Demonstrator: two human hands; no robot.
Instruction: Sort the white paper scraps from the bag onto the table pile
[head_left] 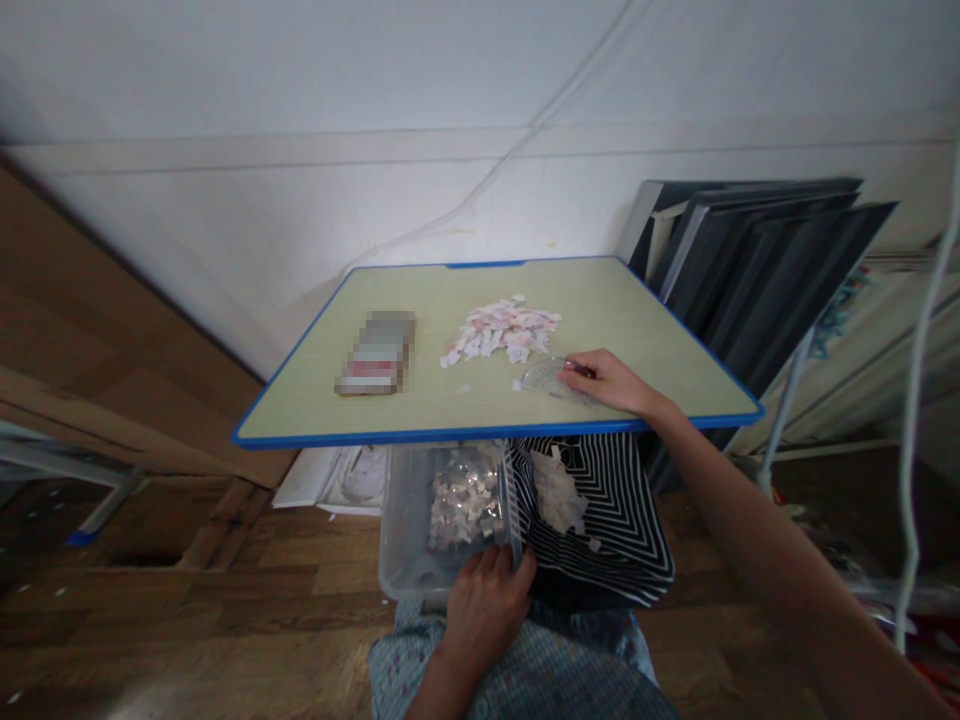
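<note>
My right hand (604, 378) rests near the front edge of a small pale-green table (645, 330) with a blue rim. Its fingers are closed on a clear, half-round plastic piece like a protractor (544, 375), lying flat on the tabletop. Something small and dark shows at the fingertips. Just beyond lies a heap of torn paper scraps (502, 330), white and pinkish. Below the table, my left hand (491, 585) curls over the near rim of a clear plastic bin (405, 540). Inside the bin sits a clear bag of paper scraps (465, 495).
A blurred-out, phone-shaped object (379, 352) lies on the table's left. Under the front edge, a black-and-white striped bag (622, 530) holds more scraps. Dark folders or panels (757, 260) lean at right; cardboard (112, 300) stands at left. A white cable (911, 420) hangs on the right.
</note>
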